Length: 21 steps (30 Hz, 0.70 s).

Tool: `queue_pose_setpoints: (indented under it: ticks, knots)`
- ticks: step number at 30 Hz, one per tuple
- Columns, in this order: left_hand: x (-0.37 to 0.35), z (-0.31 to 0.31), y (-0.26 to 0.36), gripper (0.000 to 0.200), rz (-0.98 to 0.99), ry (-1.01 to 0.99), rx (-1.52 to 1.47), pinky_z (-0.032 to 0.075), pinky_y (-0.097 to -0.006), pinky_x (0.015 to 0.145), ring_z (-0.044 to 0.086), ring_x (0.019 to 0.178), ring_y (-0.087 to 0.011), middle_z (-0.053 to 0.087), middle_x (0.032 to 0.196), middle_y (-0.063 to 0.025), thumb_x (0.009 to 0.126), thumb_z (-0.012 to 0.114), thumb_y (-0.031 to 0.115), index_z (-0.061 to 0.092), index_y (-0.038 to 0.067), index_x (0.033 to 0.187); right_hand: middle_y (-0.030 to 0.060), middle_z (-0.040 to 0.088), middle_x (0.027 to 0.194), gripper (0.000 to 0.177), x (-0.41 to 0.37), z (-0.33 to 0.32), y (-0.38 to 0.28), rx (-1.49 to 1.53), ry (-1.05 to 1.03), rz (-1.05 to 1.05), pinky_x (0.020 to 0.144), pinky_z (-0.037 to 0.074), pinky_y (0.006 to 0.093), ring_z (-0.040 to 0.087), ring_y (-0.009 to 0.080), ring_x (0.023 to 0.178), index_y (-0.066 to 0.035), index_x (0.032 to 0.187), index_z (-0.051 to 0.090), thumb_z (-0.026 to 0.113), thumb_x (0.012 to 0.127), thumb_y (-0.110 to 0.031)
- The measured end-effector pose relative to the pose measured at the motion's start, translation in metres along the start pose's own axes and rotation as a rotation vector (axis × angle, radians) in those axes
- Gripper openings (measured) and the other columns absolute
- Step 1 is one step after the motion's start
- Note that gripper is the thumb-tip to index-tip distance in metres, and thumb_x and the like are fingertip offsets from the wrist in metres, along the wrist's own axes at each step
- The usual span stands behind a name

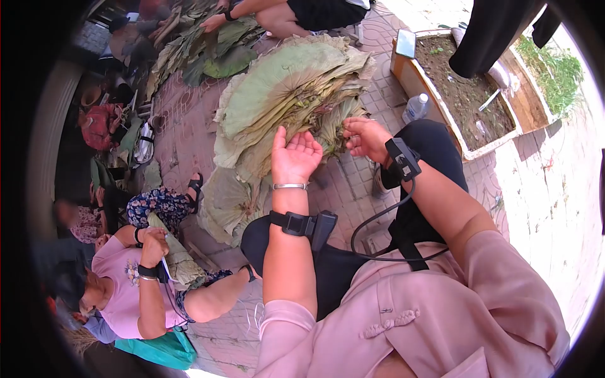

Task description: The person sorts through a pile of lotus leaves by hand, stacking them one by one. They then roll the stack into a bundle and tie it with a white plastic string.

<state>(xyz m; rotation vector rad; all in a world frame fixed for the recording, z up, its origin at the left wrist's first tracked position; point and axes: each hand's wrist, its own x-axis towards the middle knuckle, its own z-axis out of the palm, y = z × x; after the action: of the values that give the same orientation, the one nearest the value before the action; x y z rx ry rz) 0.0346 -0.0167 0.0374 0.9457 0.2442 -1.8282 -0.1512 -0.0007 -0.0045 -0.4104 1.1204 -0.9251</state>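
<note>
A large stack of dried, pale green leaves lies on the paving in front of me, its folded stems bunched toward my side. My left hand is palm up at the near edge of the stack, fingers spread a little and nothing in it. To its right, my right hand hovers beside the bunched leaf edges with its fingers curled loosely apart and no object visible in it. Another round leaf layer lies lower left, partly under the stack. Whether either hand touches the leaves cannot be told.
A planter box of soil stands at the upper right, a clear plastic bottle beside it. A seated person in a pink shirt holds a folded leaf at lower left. More leaves and another person's hand are at the top.
</note>
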Motion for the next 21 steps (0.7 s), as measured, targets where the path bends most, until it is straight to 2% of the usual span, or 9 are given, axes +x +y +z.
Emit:
queue_pose_setpoints:
  ticks: [2, 7, 11, 19, 21]
  knots:
    - [0.0, -0.001, 0.0, 0.043, 0.002, -0.004, 0.004, 0.041, -0.0358, 0.076, 0.051, 0.085, -0.0187, 0.051, 0.096, -0.0052, 0.078, 0.066, 0.037, 0.046, 0.004, 0.099, 0.0068, 0.053, 0.089, 0.023, 0.003, -0.002, 0.0, 0.033, -0.009, -0.016, 0.052, 0.049, 0.0325, 0.057, 0.016, 0.064, -0.005, 0.106, 0.048, 0.051, 0.088, -0.019]
    - [0.0, -0.003, 0.001, 0.041, 0.001, 0.0, 0.004, 0.042, -0.0367, 0.076, 0.053, 0.083, -0.0191, 0.052, 0.093, -0.0055, 0.078, 0.066, 0.036, 0.047, 0.004, 0.097, 0.0043, 0.055, 0.078, 0.01, 0.01, -0.002, 0.001, 0.321, -0.071, 0.102, 0.05, 0.049, 0.0332, 0.057, 0.0165, 0.061, -0.006, 0.091, 0.048, 0.049, 0.088, -0.015]
    - [-0.001, -0.003, 0.0, 0.042, 0.009, 0.01, 0.015, 0.042, -0.0366, 0.075, 0.053, 0.083, -0.0192, 0.052, 0.093, -0.0055, 0.078, 0.067, 0.036, 0.047, 0.004, 0.097, 0.0044, 0.056, 0.079, 0.01, 0.014, -0.003, 0.001, 0.37, -0.116, 0.137, 0.049, 0.049, 0.0325, 0.056, 0.0162, 0.059, -0.007, 0.093, 0.049, 0.049, 0.087, -0.015]
    - [0.001, -0.007, 0.001, 0.043, 0.01, -0.001, 0.039, 0.043, -0.0359, 0.074, 0.053, 0.081, -0.018, 0.052, 0.095, -0.0054, 0.078, 0.067, 0.036, 0.046, 0.004, 0.099, 0.0053, 0.057, 0.087, 0.014, 0.018, -0.004, 0.0, 0.262, -0.196, -0.028, 0.049, 0.048, 0.0288, 0.054, 0.0128, 0.055, -0.006, 0.096, 0.05, 0.052, 0.087, -0.017]
    - [0.0, -0.008, 0.001, 0.044, 0.01, 0.019, 0.04, 0.043, -0.0358, 0.074, 0.053, 0.081, -0.0179, 0.052, 0.095, -0.0051, 0.078, 0.067, 0.036, 0.046, 0.004, 0.1, 0.0053, 0.056, 0.087, 0.014, 0.019, -0.001, -0.002, 0.303, -0.203, 0.013, 0.049, 0.047, 0.0285, 0.053, 0.0126, 0.055, -0.006, 0.095, 0.05, 0.052, 0.087, -0.017]
